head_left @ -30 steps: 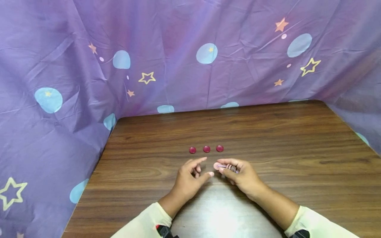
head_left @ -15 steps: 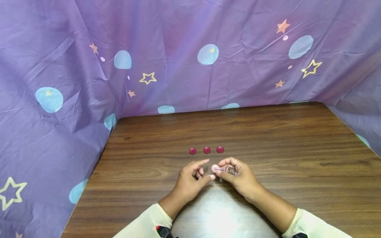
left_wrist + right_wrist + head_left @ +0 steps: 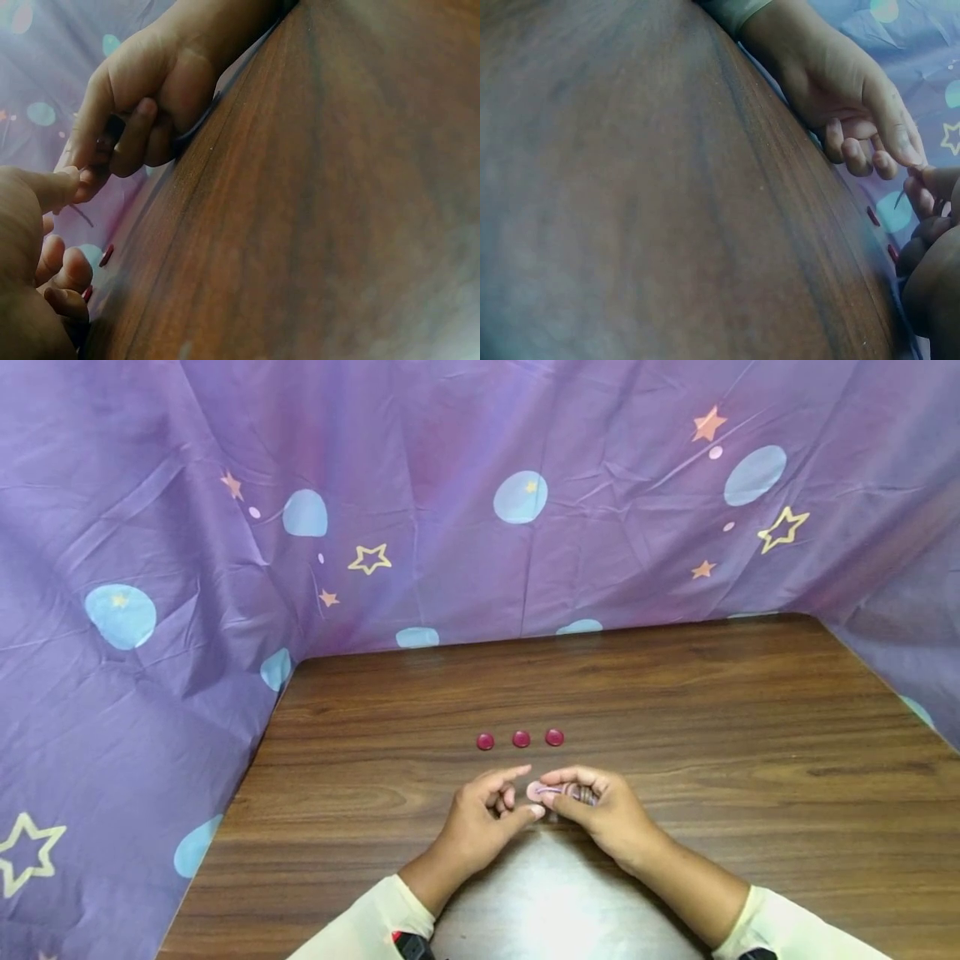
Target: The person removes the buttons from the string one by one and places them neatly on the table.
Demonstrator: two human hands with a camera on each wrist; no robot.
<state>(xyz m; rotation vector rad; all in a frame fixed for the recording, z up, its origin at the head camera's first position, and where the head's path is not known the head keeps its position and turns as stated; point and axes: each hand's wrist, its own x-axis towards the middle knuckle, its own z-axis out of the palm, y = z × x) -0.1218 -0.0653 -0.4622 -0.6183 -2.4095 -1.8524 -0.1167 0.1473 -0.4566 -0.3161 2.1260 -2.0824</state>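
My right hand [image 3: 611, 810] pinches a small pink disc [image 3: 533, 791] between thumb and fingertips, along with a purple string [image 3: 553, 790]. Several brownish and pink rings or discs [image 3: 581, 792] show inside that hand, partly covered by its fingers. Close by on the left, my left hand [image 3: 480, 814] has index finger and thumb stretched out on either side of the disc, with no clear grip on it. A thin dark string end [image 3: 82, 216] hangs below the meeting fingertips in the left wrist view. Three dark red button-like discs [image 3: 521, 738] lie in a row beyond the hands.
A brown wood-grain table [image 3: 360, 727] lies under both hands, with a bright glare spot near the front edge. Behind and beside it hangs a purple cloth [image 3: 450, 568] printed with stars and blue blobs.
My right hand has shifted slightly left and toward me, bringing the pink disc between the left thumb and index finger. The left hand has edged slightly right. The red discs have stayed put.
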